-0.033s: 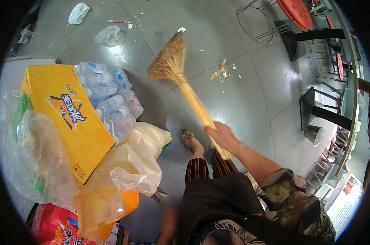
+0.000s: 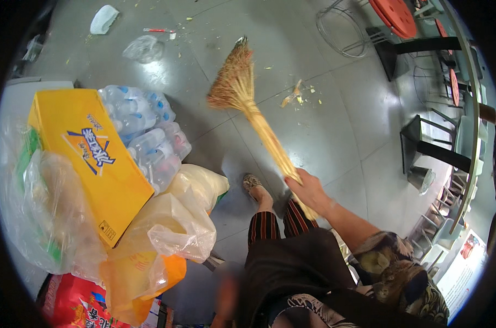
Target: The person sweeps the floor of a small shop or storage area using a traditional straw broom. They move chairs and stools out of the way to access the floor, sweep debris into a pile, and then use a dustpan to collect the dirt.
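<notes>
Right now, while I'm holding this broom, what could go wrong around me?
The loose scraps might scatter if the broom flicks them. The crumpled clear plastic on the floor could catch in the bristles or slip underfoot. With the right grip near the handle's end, the bristles might swing into the bottle packs.

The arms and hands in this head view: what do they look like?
The right hand wears no glove and its forearm is uncovered, up to a loose, dark sleeve printed with tan and pale leafy shapes. The left hand cannot be made out clearly.
</notes>
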Tool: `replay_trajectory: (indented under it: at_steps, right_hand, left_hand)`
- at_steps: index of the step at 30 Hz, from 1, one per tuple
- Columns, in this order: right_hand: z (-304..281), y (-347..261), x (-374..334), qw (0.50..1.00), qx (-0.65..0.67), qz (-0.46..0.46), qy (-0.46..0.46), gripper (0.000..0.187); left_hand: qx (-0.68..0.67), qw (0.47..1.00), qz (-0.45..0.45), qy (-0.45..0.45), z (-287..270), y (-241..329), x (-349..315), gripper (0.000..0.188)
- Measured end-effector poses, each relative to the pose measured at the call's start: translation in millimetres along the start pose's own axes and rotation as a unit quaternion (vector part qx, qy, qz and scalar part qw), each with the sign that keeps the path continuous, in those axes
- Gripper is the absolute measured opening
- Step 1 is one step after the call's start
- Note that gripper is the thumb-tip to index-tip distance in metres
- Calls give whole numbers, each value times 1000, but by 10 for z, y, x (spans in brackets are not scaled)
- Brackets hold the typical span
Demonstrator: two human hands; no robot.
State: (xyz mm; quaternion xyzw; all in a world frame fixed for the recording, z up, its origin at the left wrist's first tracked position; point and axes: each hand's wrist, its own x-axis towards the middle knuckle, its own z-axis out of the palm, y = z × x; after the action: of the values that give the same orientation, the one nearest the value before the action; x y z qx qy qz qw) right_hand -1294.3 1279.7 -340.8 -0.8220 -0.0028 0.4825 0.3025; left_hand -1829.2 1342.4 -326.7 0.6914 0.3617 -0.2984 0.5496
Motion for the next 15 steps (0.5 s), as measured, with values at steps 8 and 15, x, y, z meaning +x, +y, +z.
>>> replay_trajectory:
  at_steps: [8,15]
  right_hand:
    - [-770,1147,-1295,927,324,184,47,47]
    - [-1110,1284,-125,840,417,321,131,21]
  left_hand:
    - [176,981,61,-43,-391,224,198,42]
    - [222,962,156,-27,-607,508,518,40]
